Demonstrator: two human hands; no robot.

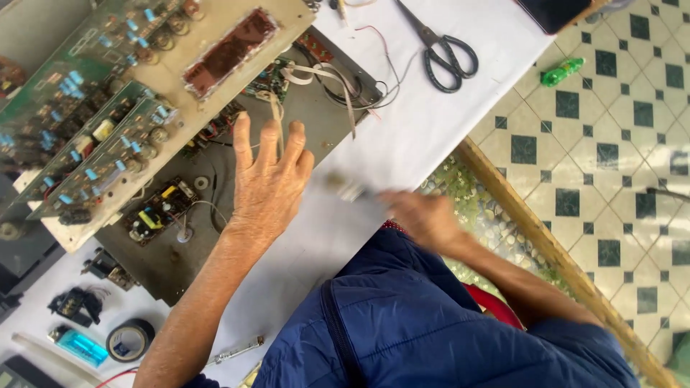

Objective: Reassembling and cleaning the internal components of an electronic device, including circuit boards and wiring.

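Green circuit boards (86,108) studded with light-blue components are noted, set against a grey metal chassis (302,122) on a white table cover (445,122). Black-handled scissors (442,54) and a roll of black tape (129,339) are recorded. A white floor (611,144) patterned with dark green diamonds is seen beside a navy quilted jacket (402,323).

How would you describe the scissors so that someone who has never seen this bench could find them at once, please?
Start at the white table top and go to its far side, beyond the opened grey metal chassis with its loose wires. The scissors lie flat on the bare white surface there. They alone have two dark looped handles and long metal blades.
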